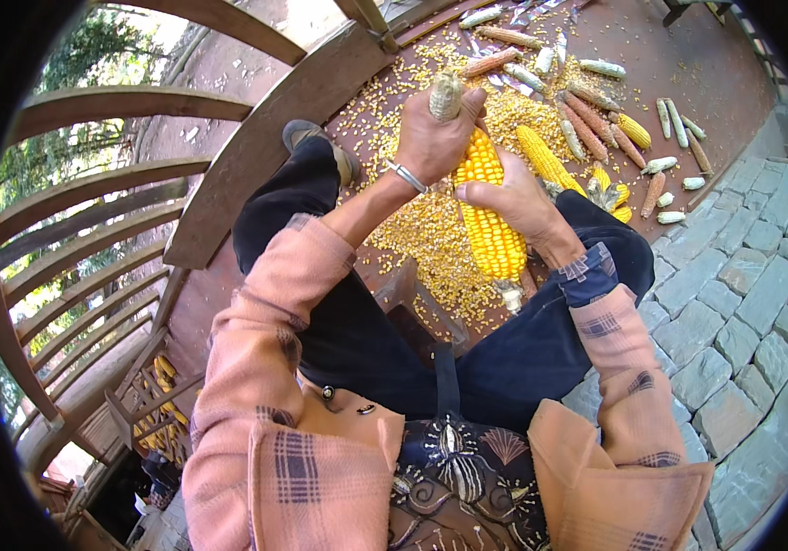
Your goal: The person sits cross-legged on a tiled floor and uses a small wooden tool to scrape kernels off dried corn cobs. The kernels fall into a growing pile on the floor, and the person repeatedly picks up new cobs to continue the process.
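Note:
My left hand (431, 138), with a metal bangle at the wrist, grips a bare corn cob (445, 100) that pokes up out of the fist. Against its side lies the upper end of a yellow ear of corn (491, 213). Round the middle of that ear is my right hand (521, 196), thumb across the kernels. The ear slants down between my knees, its pale stalk end lowest. Loose kernels (421, 241) are spread in heaps on the reddish floor below both hands. Another yellow ear (546, 160) lies just beyond my right hand.
Several stripped cobs (583, 124) are strewn ahead and to the right, with plastic wrappers among them. A slatted wooden railing (139, 103) curves along the left. Grey stone paving (731, 310) borders the floor at right. A wooden rack (160, 413) holding corn ears stands at lower left.

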Available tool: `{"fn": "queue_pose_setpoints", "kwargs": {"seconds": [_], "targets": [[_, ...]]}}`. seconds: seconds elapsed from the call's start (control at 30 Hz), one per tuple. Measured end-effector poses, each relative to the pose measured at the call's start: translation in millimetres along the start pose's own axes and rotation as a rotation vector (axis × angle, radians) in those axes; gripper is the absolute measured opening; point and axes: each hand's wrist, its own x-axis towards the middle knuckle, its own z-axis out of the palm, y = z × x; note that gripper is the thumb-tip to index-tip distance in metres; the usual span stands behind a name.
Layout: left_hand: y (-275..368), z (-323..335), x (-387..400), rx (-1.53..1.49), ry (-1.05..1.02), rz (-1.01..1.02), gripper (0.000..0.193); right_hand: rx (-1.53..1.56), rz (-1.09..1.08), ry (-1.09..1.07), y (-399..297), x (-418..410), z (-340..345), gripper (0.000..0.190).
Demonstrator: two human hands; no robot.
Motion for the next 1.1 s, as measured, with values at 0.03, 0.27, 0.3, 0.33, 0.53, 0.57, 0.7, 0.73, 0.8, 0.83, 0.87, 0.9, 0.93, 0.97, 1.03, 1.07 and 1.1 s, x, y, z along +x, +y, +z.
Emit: {"fn": "queue_pose_setpoints", "kwargs": {"seconds": [0.03, 0.27, 0.3, 0.33, 0.53, 0.57, 0.7, 0.73, 0.8, 0.83, 0.87, 0.9, 0.93, 0.97, 1.03, 1.07, 1.1], "targets": [[-2, -1, 2, -0.007, 0.005, -0.005, 0.029, 0.080, 0.023, -0.007, -2, -1, 1, 0.041], [-1, -18, 15, -0.541, -0.389, -0.257, 0.038, -0.897, -0.320, 0.406, 5, 10, -6, 0.060], [2, -17, 11, -0.556, -0.401, -0.263, 0.038, -0.972, -0.345, 0.447, 6, 10, -8, 0.061], [6, -15, 7, -0.570, -0.413, -0.270, 0.039, -1.046, -0.371, 0.489, 8, 12, -11, 0.061], [14, 0, -19, -0.063, -0.075, -0.044, 0.030, -1.172, -0.345, 0.384, 6, 9, -3, 0.061], [11, 1, -20, -0.073, -0.065, 0.005, 0.031, -1.089, -0.311, 0.339, 1, 8, -4, 0.059], [16, -3, -10, 0.010, -0.024, 0.129, 0.034, -0.420, -0.223, 0.128, -2, 4, -6, 0.045], [12, -4, -7, -0.046, -0.060, 0.059, 0.038, -0.190, -0.163, 0.060, -3, 3, -2, 0.044], [9, -6, -3, -0.194, -0.119, -0.074, 0.045, 0.170, -0.010, -0.083, -3, 6, -4, 0.044], [9, -7, 0, -0.287, -0.142, -0.135, 0.047, 0.203, -0.008, -0.092, -4, 7, -8, 0.045], [2, -11, 4, -0.361, -0.179, -0.206, 0.050, 0.237, -0.006, -0.100, -6, 8, -10, 0.046], [-1, -18, 8, -0.464, -0.247, -0.335, 0.049, 0.273, -0.008, -0.107, -8, 9, -11, 0.046], [-5, -24, 10, -0.498, -0.310, -0.338, 0.047, 0.246, -0.010, -0.115, -12, 6, -10, 0.046], [-9, -29, 12, -0.531, -0.372, -0.342, 0.046, 0.261, -0.011, -0.121, -14, 5, -10, 0.046], [10, -29, 9, -0.565, -0.456, -0.257, 0.043, 0.296, -0.005, -0.124, -12, 2, -14, 0.047], [15, -28, 7, -0.583, -0.497, -0.216, 0.042, 0.365, 0.037, -0.139, -8, 2, -18, 0.051], [15, -30, 5, -0.504, -0.495, -0.194, 0.040, 0.377, 0.077, -0.147, -9, 0, -19, 0.049]]}}
